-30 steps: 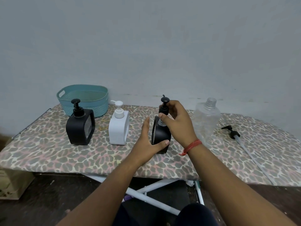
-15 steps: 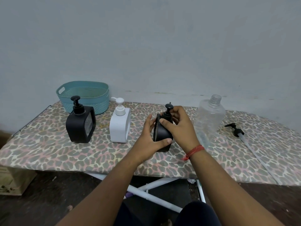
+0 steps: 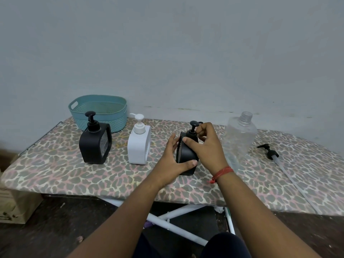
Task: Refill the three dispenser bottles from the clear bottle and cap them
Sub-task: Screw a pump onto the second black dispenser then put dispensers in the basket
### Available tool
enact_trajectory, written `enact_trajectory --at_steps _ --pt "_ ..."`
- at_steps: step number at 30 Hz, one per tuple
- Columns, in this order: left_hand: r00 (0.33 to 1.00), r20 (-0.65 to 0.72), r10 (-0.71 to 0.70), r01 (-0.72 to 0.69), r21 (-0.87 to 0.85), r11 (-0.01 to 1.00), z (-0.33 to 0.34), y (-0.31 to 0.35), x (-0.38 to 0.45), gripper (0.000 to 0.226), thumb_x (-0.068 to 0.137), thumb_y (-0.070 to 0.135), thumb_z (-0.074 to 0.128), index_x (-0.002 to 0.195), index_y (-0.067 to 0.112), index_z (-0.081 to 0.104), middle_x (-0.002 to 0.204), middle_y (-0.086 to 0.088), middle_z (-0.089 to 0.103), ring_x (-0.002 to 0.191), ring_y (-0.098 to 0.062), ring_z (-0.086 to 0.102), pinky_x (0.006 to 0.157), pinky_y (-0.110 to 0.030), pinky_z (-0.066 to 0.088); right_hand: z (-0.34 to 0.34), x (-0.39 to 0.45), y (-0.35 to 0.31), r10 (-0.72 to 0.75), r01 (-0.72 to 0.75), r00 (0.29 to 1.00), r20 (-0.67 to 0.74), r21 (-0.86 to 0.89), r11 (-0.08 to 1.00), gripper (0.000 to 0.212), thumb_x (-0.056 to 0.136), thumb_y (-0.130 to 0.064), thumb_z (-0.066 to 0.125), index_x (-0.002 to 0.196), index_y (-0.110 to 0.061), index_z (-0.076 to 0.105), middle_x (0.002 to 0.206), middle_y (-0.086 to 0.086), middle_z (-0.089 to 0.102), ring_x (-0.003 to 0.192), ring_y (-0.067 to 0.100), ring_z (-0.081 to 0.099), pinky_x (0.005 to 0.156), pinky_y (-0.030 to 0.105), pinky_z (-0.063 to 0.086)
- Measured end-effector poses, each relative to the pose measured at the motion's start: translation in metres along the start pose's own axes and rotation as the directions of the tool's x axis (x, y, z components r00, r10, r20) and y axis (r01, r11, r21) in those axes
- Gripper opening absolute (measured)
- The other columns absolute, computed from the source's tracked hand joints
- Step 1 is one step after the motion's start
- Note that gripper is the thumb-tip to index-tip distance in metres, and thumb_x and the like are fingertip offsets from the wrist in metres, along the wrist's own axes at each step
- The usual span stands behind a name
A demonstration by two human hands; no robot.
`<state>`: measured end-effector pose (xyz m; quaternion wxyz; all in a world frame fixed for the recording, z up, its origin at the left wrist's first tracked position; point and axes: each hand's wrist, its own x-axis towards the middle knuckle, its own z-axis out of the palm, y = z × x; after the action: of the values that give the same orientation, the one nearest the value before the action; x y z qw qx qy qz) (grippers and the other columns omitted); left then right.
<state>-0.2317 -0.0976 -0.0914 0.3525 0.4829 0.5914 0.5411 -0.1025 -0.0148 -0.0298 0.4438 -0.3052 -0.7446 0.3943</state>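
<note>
Left hand (image 3: 172,161): fingers and thumb curled round body of black dispenser (image 3: 186,157) at board centre, thumb across lower front face, holding it steady. Right hand (image 3: 206,144): fingers pinched round black pump cap (image 3: 193,130) at dispenser neck, narrow grip; red thread on wrist. White dispenser (image 3: 139,144) at 9 o'clock of held one, capped, apart. Second black dispenser (image 3: 95,144) farther toward 9 o'clock, capped. Clear bottle (image 3: 240,136) at 3 o'clock, just beside right hand, uncapped. Loose pump with tube (image 3: 270,152) beyond, lying on ironing board (image 3: 55,170). Teal basket (image 3: 100,108) at 10 o'clock.

Head-worn camera looks forward and down, near the table (image 3: 55,175).
</note>
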Motion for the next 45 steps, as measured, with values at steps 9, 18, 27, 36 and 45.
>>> enact_trajectory --at_steps 9,18,27,36,45 --pt "1.000 -0.010 -0.001 0.001 0.003 1.000 -0.001 0.000 0.000 0.125 0.062 0.067 0.086 0.155 0.056 0.003 0.146 0.039 0.031 0.117 0.032 0.041 0.087 -0.004 0.044 -0.007 -0.005 0.001 0.040 -0.045 0.993 0.111 0.042 0.998 0.018 0.096 -0.022 0.065 0.114 -0.025 0.062 0.119 0.001 0.057 0.117 0.021 0.058 0.105 0.045 0.046" --pt "1.000 0.002 0.006 -0.005 -0.032 0.999 0.000 -0.002 0.000 0.127 0.063 0.059 0.088 0.158 0.051 0.004 0.149 0.035 0.029 0.114 0.034 0.042 0.083 -0.002 0.046 0.002 -0.005 -0.003 0.064 -0.064 0.997 -0.033 0.008 0.998 0.024 0.082 -0.026 0.080 0.091 -0.029 0.057 0.082 -0.002 0.058 0.088 0.018 0.061 0.084 0.037 0.054" --pt "1.000 0.006 0.005 -0.005 -0.037 0.999 0.000 -0.001 0.000 0.127 0.063 0.059 0.088 0.159 0.049 0.005 0.147 0.037 0.029 0.110 0.035 0.043 0.081 -0.001 0.046 0.000 -0.008 -0.001 0.005 -0.005 1.000 0.000 -0.057 0.998 0.026 0.090 -0.026 0.071 0.111 -0.033 0.059 0.111 -0.010 0.060 0.115 0.015 0.055 0.100 0.029 0.045" --pt "1.000 0.012 0.009 -0.008 -0.056 0.998 0.001 0.000 -0.002 0.129 0.062 0.055 0.088 0.160 0.048 0.005 0.150 0.032 0.028 0.110 0.034 0.044 0.081 -0.004 0.048 0.004 -0.007 -0.001 0.078 -0.078 0.996 -0.047 -0.007 0.997 0.029 0.081 -0.031 0.080 0.091 -0.035 0.053 0.107 -0.005 0.062 0.105 0.013 0.059 0.091 0.027 0.046" --pt "1.000 -0.004 0.019 -0.019 -0.031 0.999 0.001 0.002 -0.002 0.126 0.062 0.061 0.087 0.158 0.050 0.007 0.150 0.033 0.028 0.110 0.035 0.042 0.082 -0.005 0.048 -0.009 -0.004 -0.003 0.060 -0.063 0.998 0.038 0.093 0.994 0.032 0.087 -0.018 0.075 0.109 -0.028 0.054 0.117 -0.010 0.063 0.117 0.006 0.058 0.105 0.031 0.044"
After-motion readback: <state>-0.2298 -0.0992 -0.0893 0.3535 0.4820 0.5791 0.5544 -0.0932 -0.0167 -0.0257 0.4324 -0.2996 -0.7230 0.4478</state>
